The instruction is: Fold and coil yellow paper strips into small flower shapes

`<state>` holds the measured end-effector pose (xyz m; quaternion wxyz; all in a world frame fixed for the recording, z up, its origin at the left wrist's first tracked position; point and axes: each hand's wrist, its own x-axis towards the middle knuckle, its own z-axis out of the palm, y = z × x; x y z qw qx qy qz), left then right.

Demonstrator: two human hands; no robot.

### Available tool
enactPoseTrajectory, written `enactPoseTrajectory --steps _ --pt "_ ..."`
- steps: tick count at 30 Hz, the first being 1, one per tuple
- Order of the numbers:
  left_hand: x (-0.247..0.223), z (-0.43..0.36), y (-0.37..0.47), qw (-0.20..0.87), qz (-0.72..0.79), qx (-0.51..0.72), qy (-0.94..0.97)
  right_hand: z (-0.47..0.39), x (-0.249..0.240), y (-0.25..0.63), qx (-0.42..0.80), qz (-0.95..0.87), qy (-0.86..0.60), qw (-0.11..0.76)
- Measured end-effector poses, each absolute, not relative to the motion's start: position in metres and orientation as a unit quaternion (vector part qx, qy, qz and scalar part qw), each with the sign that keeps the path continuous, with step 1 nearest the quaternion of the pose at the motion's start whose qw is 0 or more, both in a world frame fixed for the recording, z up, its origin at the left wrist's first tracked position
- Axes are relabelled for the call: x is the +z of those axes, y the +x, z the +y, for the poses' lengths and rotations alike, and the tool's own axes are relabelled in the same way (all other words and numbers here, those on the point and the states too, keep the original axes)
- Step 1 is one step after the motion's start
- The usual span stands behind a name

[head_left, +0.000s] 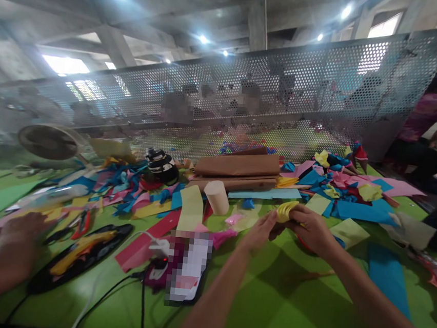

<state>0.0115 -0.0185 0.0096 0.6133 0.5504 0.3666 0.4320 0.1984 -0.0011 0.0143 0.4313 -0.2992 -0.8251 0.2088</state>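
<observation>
Both of my hands meet over the green table, around a small yellow ridged piece point(286, 211) that looks like folded paper. My left hand point(261, 231) pinches its left side, fingers closed. My right hand point(312, 225) grips it from the right, its fingers curled over the edge. Just left of my hands lie a pink scrap point(233, 219) and a small blue piece point(248, 203). A pale roll point(216, 197) stands upright farther left. Something red, partly hidden, shows under my right hand.
A co-worker's hand point(22, 233) rests at the left. Nearby are orange-handled scissors point(81, 224), a black oval tray point(116, 236), cables and a phone point(193, 270). Brown paper bundles point(237, 167) and colored scraps point(341, 178) lie before a perforated metal screen point(224, 102).
</observation>
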Motion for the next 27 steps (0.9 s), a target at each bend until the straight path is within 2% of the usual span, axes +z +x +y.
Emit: enactPoseTrajectory --steps 9,17,22,27 --pt "0.002 -0.01 0.011 0.611 0.364 0.425 0.56 -0.001 0.014 0.198 0.218 -0.818 -0.295 0.444" --pt "0.013 -0.013 0.002 0.628 0.315 0.405 0.585 -0.001 0.021 0.202 0.309 -0.788 -0.275 0.456" --pt "0.038 -0.026 0.0 0.606 0.295 0.376 0.635 -0.004 0.028 0.209 0.265 -0.797 -0.287 0.46" --pt "0.046 -0.033 0.003 0.609 0.276 0.405 0.624 -0.01 0.034 0.208 0.193 -0.808 -0.303 0.468"
